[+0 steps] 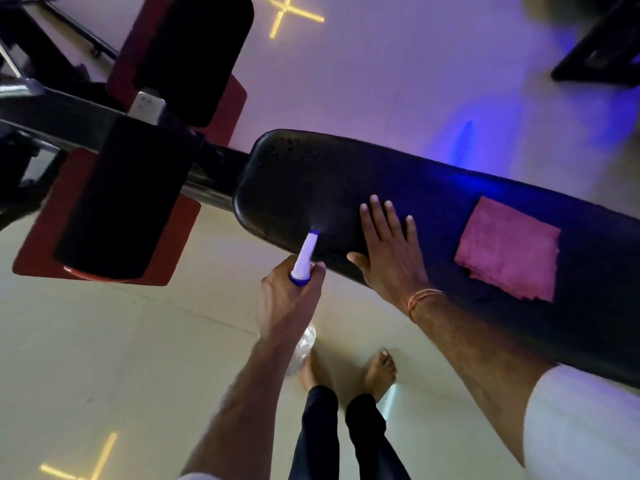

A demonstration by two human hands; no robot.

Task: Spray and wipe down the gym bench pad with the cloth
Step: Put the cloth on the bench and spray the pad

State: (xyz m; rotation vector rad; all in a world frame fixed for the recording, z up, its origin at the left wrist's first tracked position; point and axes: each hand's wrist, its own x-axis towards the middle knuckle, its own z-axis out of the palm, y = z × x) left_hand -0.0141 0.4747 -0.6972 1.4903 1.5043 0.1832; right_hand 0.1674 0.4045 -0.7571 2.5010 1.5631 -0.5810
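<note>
**Bench pad gets its spray before the cloth comes in**

Bench pad (346,174), long and black, runs from the middle of the view out to the right edge, and its near end is under the nozzle. To do this step well, I judge the mist should be laid in even passes along the whole length, light enough not to pool, before wiping. The cloth (509,249), pink and folded, lies on the pad toward the right, untouched. The right hand (389,251) rests flat on the pad, fingers spread, forearm extended, bracing. The left hand (289,303) wraps the spray bottle (304,258) at its neck, nozzle aimed at the pad's end.
</note>
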